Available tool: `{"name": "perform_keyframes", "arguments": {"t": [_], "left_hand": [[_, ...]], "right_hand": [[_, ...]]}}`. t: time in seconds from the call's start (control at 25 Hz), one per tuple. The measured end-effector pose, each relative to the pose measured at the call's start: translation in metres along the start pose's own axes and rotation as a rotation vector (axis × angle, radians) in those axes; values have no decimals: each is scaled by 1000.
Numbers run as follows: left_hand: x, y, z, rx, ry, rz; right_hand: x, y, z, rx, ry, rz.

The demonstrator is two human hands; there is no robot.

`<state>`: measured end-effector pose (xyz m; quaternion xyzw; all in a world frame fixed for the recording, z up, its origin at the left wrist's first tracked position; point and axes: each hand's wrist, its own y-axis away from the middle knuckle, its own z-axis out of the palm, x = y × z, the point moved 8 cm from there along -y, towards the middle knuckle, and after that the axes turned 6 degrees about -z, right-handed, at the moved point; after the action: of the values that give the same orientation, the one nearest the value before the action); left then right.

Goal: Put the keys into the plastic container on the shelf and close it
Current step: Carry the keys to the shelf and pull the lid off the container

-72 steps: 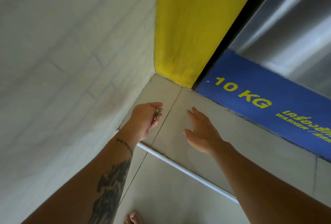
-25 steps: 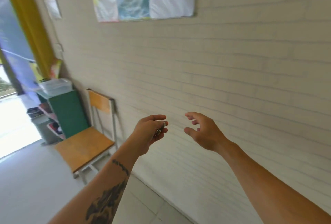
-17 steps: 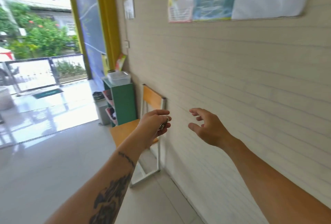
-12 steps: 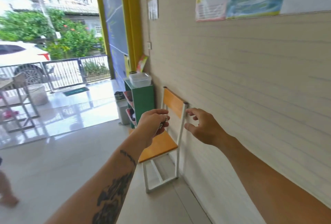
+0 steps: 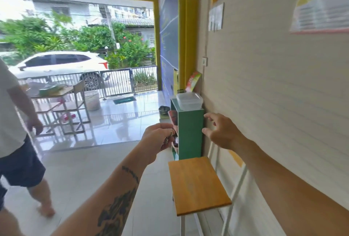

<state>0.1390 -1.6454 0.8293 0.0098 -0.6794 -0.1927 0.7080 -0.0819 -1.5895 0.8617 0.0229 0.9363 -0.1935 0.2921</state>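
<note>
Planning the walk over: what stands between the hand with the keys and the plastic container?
In the head view, only the green shelf's upper side separates the left hand from the container on top.

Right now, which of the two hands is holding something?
The left hand, the one on the tattooed arm, pinches the small metal keys. The right hand is open and empty.

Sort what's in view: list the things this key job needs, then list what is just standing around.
Needed for the job:
keys, pinched in the left hand
plastic container, lid on
green shelf it sits on
right hand, open and empty

Just standing around:
wooden chair
desk
white bucket
wall poster
</note>
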Motion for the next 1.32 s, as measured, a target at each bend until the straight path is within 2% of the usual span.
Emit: {"name": "perform_keyframes", "arguments": {"t": [0.28,0.64,0.88,1.32], "left_hand": [[30,-163,-87,47,43,15],[95,-383,-143,-70,-15,-35],[121,-535,-121,-121,-57,-8],[136,-781,-1,-234,-69,-83]], "right_hand": [[4,-154,96,-49,46,-22],[31,-335,193,-20,51,146],[95,-454,226,8,62,194],[227,-635,228,18,195,305]]}}
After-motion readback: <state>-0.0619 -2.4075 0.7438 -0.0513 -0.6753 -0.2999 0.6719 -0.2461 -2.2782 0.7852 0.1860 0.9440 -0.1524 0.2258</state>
